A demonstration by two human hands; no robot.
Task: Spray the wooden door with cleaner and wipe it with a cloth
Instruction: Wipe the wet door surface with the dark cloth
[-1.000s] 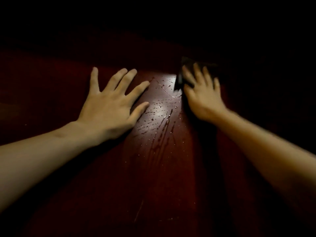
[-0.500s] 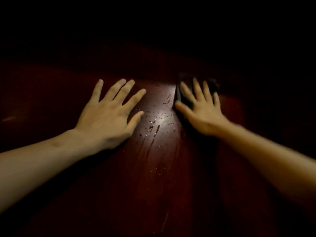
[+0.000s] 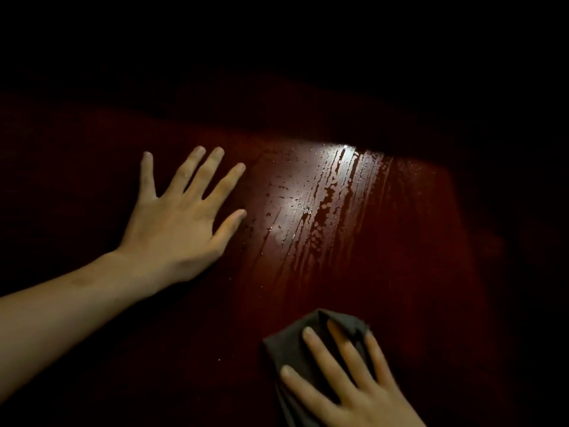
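The right hand (image 3: 348, 386), fingers straight and pressed flat on the folded dark grey cloth (image 3: 289, 343), has drawn it down from the top of the lit patch to the lower right of the dark red glossy wooden door (image 3: 400, 257). The scattered droplets of half a second ago are now long wet streaks of cleaner (image 3: 326, 195). The left hand (image 3: 181, 223) stays spread flat on the door, holding nothing, so wiping looks under way with more passes needed.
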